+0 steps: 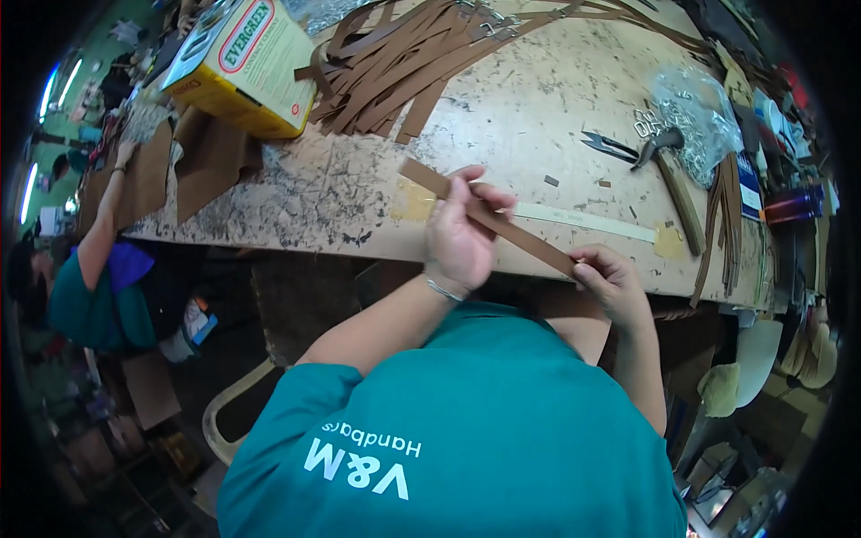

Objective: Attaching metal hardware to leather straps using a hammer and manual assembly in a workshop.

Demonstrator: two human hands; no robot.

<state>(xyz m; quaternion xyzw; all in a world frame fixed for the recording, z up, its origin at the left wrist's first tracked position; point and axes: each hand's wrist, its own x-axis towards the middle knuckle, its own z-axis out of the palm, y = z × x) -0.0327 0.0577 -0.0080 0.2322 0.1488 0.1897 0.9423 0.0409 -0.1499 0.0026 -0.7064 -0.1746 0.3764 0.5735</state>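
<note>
A brown leather strap (531,245) slants across in front of me, just over the table's near edge. Its left part lies in my left hand (462,231), palm up, with the thumb and fingers closed around it. The far left end sticks out past the fingers. At the strap's other end, my right hand (614,278) pinches it between thumb and forefinger. Below the strap, a pale measuring strip (587,221) is fixed on the tabletop, with yellowish tape (668,241) at its end. Small brown scraps (551,180) lie beyond it.
A pile of brown straps (386,76) with metal fittings spreads at the back beside a yellow-and-white tin (260,81). To the right are thread snips (610,147), a hammer (680,197), and a plastic bag of metal rings (700,112). A co-worker (100,296) reaches over brown leather pieces (211,166) at left.
</note>
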